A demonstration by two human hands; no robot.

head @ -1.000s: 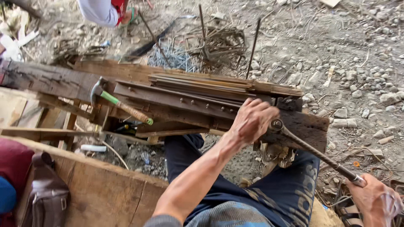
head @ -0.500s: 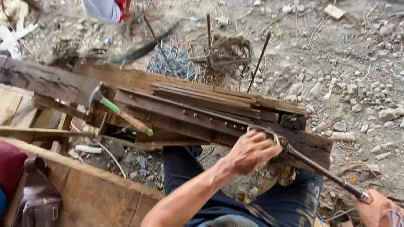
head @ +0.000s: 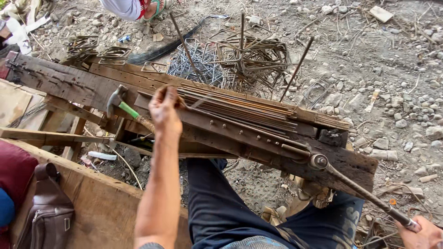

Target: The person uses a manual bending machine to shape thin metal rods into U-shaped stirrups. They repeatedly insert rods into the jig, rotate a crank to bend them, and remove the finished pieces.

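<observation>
Left hand (head: 165,109) closed in a pinching grip on the near ends of a bundle of thin steel rods (head: 240,107), fingers curled over the topmost rods, forearm stretched up from the bottom of the view. Rods lying flat and lengthwise along a rough wooden worktop (head: 69,83), running from the left hand toward the right end, where a short block holds them in. Right hand (head: 422,234) at the bottom right corner, only partly in view, wrapped around the end of a long metal lever (head: 364,193); how tightly closed, cannot tell. Lever slanting up and left to a round pivot (head: 318,161) fixed on the right end of the worktop, just beside the far ends of the rods. Just left of the left hand, a hammer (head: 121,105) with a green-banded handle, resting tilted against the front edge of the worktop, head uppermost. Beyond the worktop, on stony ground (head: 387,69), a heap of bent square wire frames (head: 249,57) with a few straight rods sticking up out of it. At the lower left, a brown bag (head: 48,207) lying on a wooden board. At the top edge, part of another person's foot in a sandal (head: 154,9), well apart from both hands.
</observation>
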